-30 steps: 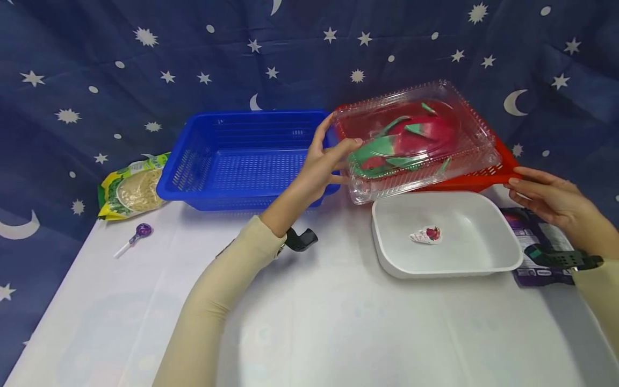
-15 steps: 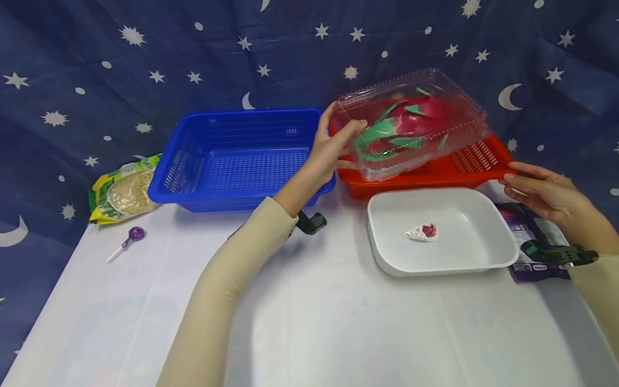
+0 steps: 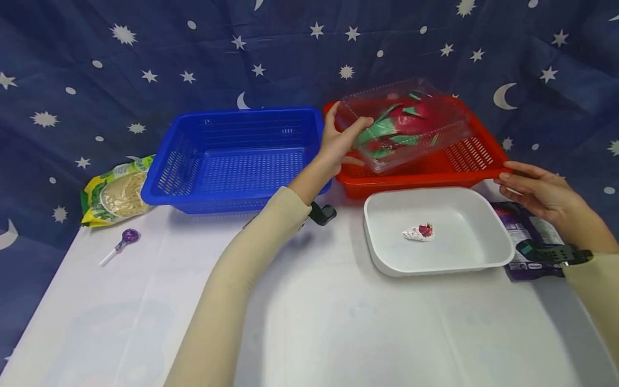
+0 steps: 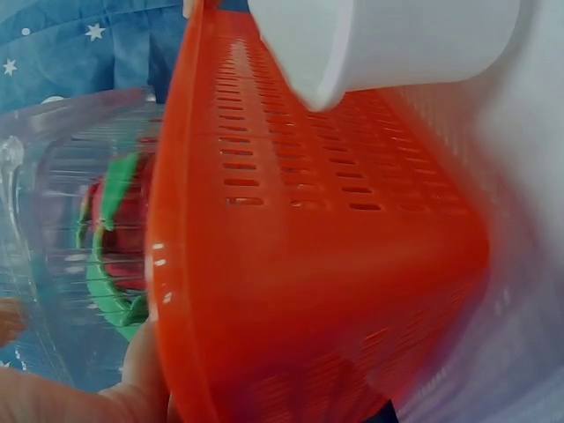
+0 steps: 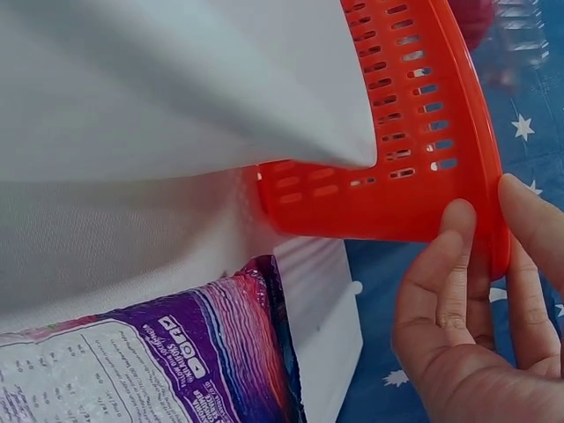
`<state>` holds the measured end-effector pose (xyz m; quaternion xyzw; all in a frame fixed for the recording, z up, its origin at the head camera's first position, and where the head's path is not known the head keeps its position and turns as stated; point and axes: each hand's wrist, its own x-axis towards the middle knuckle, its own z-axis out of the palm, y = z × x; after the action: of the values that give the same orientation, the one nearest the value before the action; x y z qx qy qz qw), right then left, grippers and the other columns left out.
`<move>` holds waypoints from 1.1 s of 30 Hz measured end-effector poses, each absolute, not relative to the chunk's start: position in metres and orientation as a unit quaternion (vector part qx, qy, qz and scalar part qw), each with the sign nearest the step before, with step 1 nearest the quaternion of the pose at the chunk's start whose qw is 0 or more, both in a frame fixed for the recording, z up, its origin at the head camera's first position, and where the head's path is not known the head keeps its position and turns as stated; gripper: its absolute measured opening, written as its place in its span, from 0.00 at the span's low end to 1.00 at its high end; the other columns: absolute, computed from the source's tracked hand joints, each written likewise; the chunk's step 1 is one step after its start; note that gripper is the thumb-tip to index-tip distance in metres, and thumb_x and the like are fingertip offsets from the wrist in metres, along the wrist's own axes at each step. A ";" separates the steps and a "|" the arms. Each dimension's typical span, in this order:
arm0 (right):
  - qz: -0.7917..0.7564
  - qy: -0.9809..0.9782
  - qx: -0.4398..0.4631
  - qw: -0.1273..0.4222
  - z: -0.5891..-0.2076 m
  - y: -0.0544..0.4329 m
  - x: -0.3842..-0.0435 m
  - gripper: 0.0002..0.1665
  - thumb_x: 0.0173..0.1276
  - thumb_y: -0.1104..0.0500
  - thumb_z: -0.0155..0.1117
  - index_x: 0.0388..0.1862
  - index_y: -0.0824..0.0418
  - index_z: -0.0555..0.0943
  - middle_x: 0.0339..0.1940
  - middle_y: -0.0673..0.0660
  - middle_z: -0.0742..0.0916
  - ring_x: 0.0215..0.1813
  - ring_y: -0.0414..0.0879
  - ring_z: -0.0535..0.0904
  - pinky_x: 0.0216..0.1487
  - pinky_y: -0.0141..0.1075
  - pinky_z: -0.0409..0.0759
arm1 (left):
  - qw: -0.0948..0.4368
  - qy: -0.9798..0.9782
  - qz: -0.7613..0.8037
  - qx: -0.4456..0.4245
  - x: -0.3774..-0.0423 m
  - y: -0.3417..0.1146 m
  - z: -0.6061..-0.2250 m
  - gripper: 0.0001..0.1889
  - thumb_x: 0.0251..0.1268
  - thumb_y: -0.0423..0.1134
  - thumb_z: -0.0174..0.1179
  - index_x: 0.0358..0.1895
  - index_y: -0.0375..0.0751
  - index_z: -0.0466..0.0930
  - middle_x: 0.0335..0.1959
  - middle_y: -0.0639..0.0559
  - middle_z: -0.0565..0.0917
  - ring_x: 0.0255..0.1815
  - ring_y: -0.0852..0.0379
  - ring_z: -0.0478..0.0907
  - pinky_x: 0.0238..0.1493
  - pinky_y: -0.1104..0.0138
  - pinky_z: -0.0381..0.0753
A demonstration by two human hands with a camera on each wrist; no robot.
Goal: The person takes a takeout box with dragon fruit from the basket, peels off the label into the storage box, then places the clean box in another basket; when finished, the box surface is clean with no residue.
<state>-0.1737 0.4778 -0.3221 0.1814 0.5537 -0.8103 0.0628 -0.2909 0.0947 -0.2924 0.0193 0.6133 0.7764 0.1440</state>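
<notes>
My left hand (image 3: 333,145) grips the left end of a clear plastic container (image 3: 445,126), tilted over the red basket (image 3: 425,180). Through its clear wall shows a pink dragon fruit (image 3: 411,122) with green scales. In the left wrist view, the container (image 4: 53,194) lies beyond the basket's rim, and part of my left hand (image 4: 97,392) shows at the bottom. At the basket's right front corner, my right hand (image 3: 546,191) pinches the rim between thumb and fingers. The right wrist view shows this hand (image 5: 480,326) at the red corner.
A white tub (image 3: 440,247) with a small sticker inside stands before the red basket. A purple packet (image 3: 532,242) lies right of it. Left are a blue basket (image 3: 237,201), a yellow-green bag (image 3: 123,196) and a lollipop (image 3: 127,239). A starry cloth (image 3: 290,59) hangs behind.
My left hand has carried the clear container back over the red basket, then lowered it slightly. My right hand stays on the basket corner. The head view has shifted a little.
</notes>
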 end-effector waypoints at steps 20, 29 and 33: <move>-0.797 0.572 0.192 0.038 -0.323 0.474 -0.170 0.16 0.67 0.67 0.63 0.45 0.50 0.90 0.38 0.45 0.89 0.34 0.47 0.88 0.33 0.37 0.86 | 0.084 0.683 0.725 0.006 -0.304 0.121 -0.305 0.45 0.59 0.46 0.68 0.76 0.64 0.51 0.74 0.55 0.59 0.56 0.50 0.75 0.31 0.55 0.85; -0.803 0.567 0.179 0.043 -0.324 0.475 -0.170 0.16 0.68 0.68 0.61 0.45 0.52 0.89 0.40 0.47 0.89 0.35 0.47 0.88 0.34 0.37 0.86 | 0.144 0.662 0.735 -0.008 -0.313 0.126 -0.307 0.44 0.59 0.45 0.67 0.76 0.66 0.52 0.74 0.53 0.60 0.58 0.49 0.73 0.32 0.48 0.85; -0.813 0.555 0.170 0.043 -0.324 0.477 -0.170 0.17 0.69 0.69 0.59 0.46 0.53 0.89 0.41 0.48 0.90 0.36 0.48 0.88 0.35 0.37 0.87 | 0.148 0.674 0.724 0.003 -0.315 0.130 -0.308 0.44 0.60 0.43 0.67 0.77 0.64 0.52 0.76 0.55 0.58 0.64 0.51 0.68 0.46 0.49 0.84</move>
<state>-0.1700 0.4769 -0.3237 0.1700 0.5547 -0.8134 0.0429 -0.3154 0.1301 -0.3083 0.0033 0.6738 0.7240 0.1476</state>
